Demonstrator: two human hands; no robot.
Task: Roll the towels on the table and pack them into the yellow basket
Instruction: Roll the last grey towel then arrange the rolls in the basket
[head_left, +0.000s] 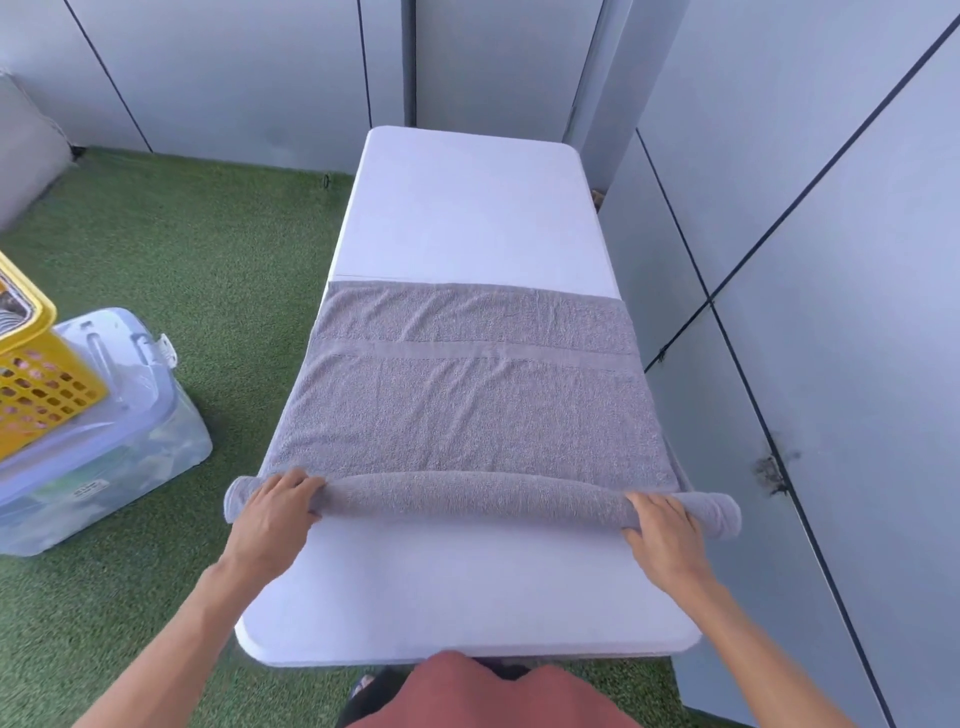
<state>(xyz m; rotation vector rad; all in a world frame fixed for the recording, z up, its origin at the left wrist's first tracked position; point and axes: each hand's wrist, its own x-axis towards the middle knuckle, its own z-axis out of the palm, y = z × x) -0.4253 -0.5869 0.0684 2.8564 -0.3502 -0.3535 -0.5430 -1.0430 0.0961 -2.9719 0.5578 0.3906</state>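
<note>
We grasp the towel (470, 384) roll with left hand (278, 506) and right hand (662, 527); most is unrolled toward 12 o'clock, basket (36, 374) waits.

- I see the grey terry-cloth towel (467, 395) spread across the middle of the frame, its near edge wound into a tight roll that spans lower centre, both ends jutting past the flat part.
- I see the yellow perforated plastic basket (36, 379) at the left edge, mid-height, cropped and tilted.
</note>
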